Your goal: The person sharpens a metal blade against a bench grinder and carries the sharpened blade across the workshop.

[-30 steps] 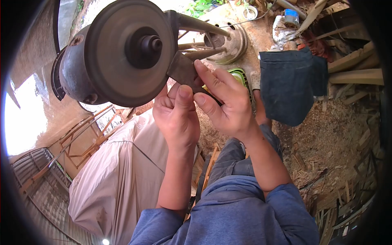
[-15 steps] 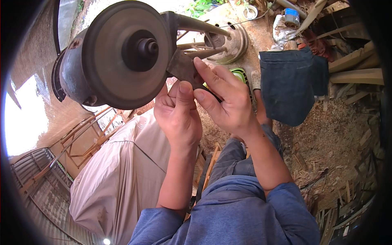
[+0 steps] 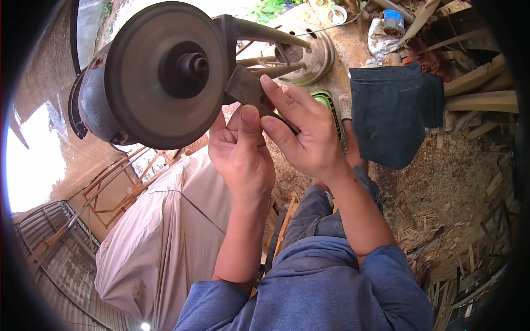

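A large grinding wheel [image 3: 141, 83] with a dark hub fills the upper left, its face smeared into smooth rings. Just off its right edge is a flat dark metal piece [image 3: 247, 88], pinched in both hands; whether it touches the wheel is hard to tell. My left hand [image 3: 243, 154] is closed below the piece, thumb raised against its lower edge and fingers curled under. My right hand [image 3: 309, 132] grips its right side between fingertips and thumb. The piece's lower end is hidden by the fingers.
Behind the wheel is the grinder's motor housing [image 3: 94, 105], with a metal frame [image 3: 270, 34] reaching right to a wheel rim [image 3: 317, 60]. A dark cloth [image 3: 386, 116] hangs at right near wood scraps [image 3: 483, 102]. A draped beige sheet [image 3: 160, 237] stands lower left.
The grinding wheel sits slightly further left in view. Both hands keep their grip on the metal piece, which has barely shifted left with them.
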### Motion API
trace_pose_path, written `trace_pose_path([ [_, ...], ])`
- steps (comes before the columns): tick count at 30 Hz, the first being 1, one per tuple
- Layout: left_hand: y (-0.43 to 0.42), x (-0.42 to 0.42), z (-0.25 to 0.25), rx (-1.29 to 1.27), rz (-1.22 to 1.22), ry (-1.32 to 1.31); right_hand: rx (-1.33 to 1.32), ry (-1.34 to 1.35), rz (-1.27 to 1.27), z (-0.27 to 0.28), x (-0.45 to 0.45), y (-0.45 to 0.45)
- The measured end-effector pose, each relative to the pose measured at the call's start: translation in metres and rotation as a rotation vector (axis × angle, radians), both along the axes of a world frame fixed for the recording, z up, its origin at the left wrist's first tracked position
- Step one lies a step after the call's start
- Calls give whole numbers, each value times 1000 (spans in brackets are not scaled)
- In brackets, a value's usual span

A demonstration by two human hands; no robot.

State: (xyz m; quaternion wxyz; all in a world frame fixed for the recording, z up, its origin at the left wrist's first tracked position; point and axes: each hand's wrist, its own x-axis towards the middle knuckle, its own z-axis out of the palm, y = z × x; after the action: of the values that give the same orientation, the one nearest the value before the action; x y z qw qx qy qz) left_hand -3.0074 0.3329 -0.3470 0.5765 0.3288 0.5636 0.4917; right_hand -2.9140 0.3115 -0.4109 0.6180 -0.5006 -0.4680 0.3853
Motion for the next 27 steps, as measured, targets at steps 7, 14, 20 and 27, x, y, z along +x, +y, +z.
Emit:
trace_pose_path([
  [7,-1,-1,-2,11,-14,7,-40,-14,-9,-2,-2,-3],
  [14,-1,-3,-3,20,4,-13,-40,-9,14,4,1,-2],
  [20,-2,-9,-3,7,6,-24,-13,-27,17,7,2,-2],
  [27,-4,-18,-3,76,-167,110,30,23,4,7,-3,-3],
])
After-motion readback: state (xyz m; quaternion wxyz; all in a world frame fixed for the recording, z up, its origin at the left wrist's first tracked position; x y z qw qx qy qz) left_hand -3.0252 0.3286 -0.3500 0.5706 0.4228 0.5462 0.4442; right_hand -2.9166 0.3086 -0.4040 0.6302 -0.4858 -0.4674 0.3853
